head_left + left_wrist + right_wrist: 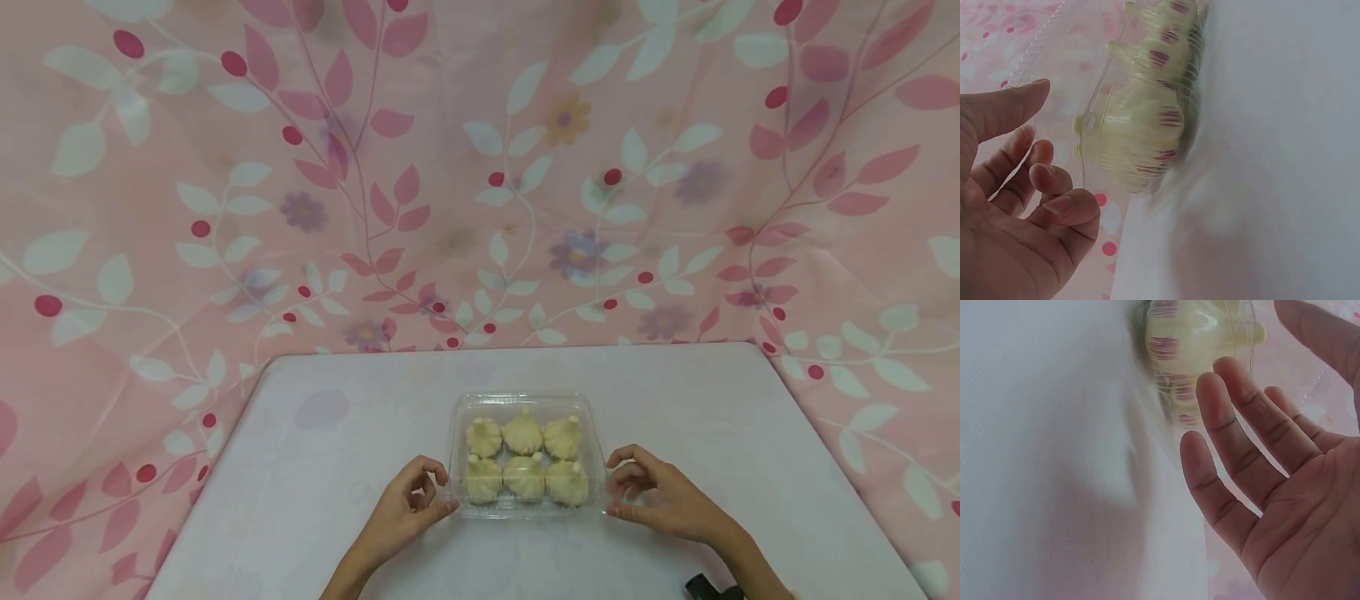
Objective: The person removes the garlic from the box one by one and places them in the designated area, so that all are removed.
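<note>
A clear plastic clamshell box (525, 510) sits on the table in the head view. Inside it, several pale yellow garlic-shaped pieces (522, 433) stand in two rows, their stems upward; the wrist views show purple streaks low on them. My left hand (416, 496) is at the box's left side, fingers loosely bent and thumb toward the front corner. In the left wrist view, its thumb and fingertips (1063, 203) are beside the transparent edge. At the right side is my right hand (648, 500); the right wrist view shows its fingers (1235, 437) spread and relaxed, holding nothing.
The white table (315, 475) runs back to a pink floral curtain (450, 167), which also hangs along both sides. A dark object (705, 587) shows at the bottom edge beside my right forearm.
</note>
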`<state>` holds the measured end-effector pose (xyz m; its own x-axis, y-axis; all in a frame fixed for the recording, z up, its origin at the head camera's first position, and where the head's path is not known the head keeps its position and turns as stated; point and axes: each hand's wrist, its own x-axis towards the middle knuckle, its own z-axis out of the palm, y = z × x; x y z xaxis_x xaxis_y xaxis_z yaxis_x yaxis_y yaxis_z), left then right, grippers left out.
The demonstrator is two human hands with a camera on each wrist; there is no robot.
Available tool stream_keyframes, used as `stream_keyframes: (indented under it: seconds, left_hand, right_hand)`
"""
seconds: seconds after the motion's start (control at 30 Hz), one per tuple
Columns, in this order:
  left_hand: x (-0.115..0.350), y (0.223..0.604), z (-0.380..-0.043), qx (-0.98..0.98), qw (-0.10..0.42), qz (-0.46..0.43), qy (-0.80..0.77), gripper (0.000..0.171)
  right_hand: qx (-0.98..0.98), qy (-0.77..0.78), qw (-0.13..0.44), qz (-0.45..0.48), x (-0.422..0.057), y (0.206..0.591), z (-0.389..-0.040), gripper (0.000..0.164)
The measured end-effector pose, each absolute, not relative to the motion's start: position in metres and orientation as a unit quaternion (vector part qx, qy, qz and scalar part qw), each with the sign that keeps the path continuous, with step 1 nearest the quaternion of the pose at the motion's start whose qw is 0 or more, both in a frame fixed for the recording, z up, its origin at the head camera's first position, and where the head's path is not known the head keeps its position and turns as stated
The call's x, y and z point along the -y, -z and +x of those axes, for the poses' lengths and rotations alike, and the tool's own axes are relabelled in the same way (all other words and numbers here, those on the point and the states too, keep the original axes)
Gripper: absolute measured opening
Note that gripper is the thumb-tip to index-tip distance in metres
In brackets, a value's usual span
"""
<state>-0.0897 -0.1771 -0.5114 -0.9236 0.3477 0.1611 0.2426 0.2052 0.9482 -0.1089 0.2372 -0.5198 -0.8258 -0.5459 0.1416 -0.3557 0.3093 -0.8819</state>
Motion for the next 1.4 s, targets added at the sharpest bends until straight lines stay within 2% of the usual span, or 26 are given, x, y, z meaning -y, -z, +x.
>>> stream_keyframes:
  seconds: [0.17,0.5,0.73,1.4]
  left_hand:
    - [0.176,0.510,-0.091,-0.769,0.031,0.201,-0.606,0.036]
    - [0.173,0.501,-0.096,-0.770,-0.022,0.221,-0.599,0.032]
    - [0.164,0.465,-0.093,-0.770,-0.069,0.229,-0.592,0.029]
    - [0.159,0.438,-0.113,-0.774,-0.161,0.239,-0.564,0.027]
  right_hand:
    - [-0.798,0.514,0.081,-0.305,-0.238,0.522,-0.109,0.046]
    - [-0.814,0.501,0.088,-0.279,-0.234,0.524,-0.108,0.045]
    - [-0.802,0.511,0.083,-0.298,-0.234,0.522,-0.108,0.044]
    - [-0.794,0.509,0.081,-0.322,-0.232,0.520,-0.110,0.042]
